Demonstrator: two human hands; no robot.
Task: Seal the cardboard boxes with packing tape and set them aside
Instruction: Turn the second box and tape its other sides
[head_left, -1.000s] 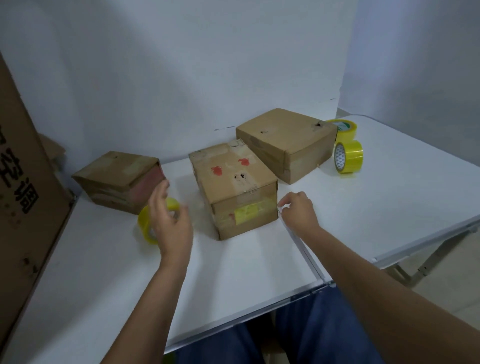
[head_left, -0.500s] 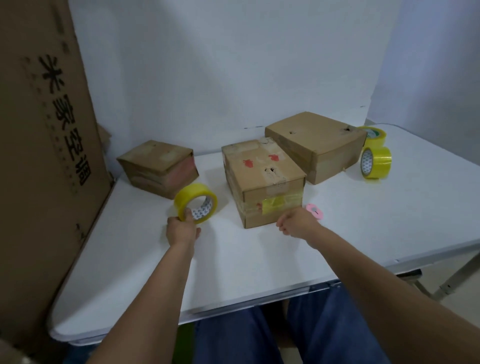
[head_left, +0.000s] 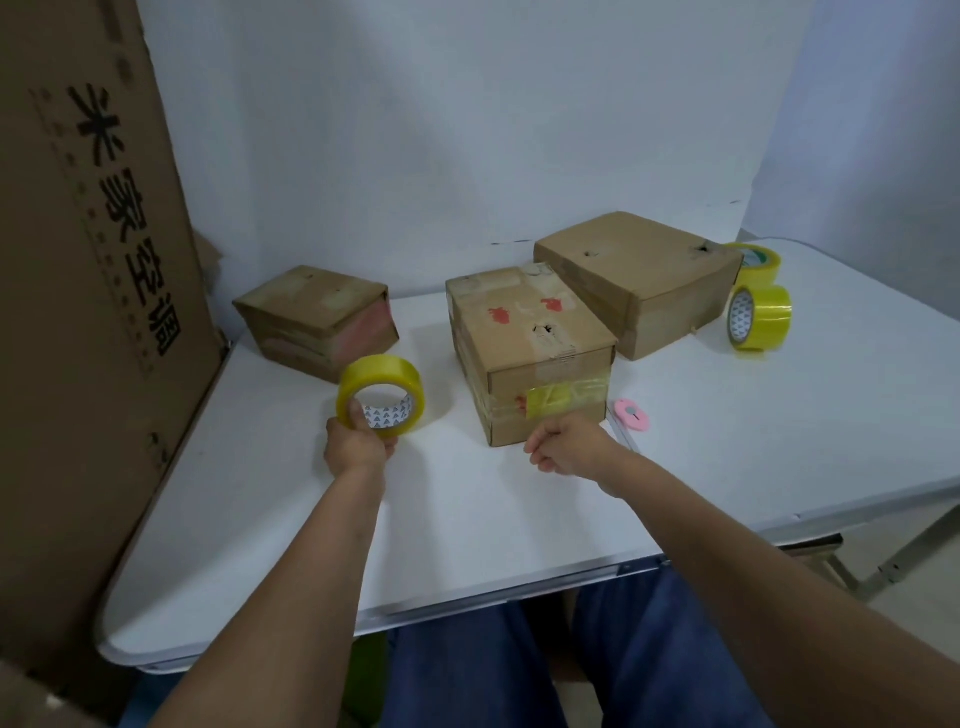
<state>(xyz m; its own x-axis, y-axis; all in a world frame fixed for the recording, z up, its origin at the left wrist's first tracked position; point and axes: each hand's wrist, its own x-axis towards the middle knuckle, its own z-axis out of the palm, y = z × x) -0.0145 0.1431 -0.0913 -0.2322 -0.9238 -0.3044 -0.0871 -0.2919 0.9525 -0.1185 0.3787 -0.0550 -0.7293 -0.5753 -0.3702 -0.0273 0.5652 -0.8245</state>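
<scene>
A large printed carton (head_left: 78, 312) is seen standing at the far left, well to the left of the left hand (head_left: 358, 447). A small cardboard box (head_left: 317, 319) is set on the white desk (head_left: 467, 519) beyond that hand and slightly to its left. A yellow tape roll (head_left: 382, 395) is held upright off the desk by the left hand, with the thumb hooked through the core and the fingers curled under the rim. Between the two hands, and just beyond the right hand (head_left: 566, 447), the middle box (head_left: 530, 348) is placed; a strip of yellow tape is stuck across its near face. The right hand is loosely curled close to the lower near edge of that box; whether anything is pinched in it cannot be told. A pink tape cutter (head_left: 631, 414) lies on the desk just to the right of the right hand. Farther back and to the right, a larger flat box (head_left: 639, 280) is found, and two more yellow rolls (head_left: 758, 317) are seen beside it, well apart from both hands.
</scene>
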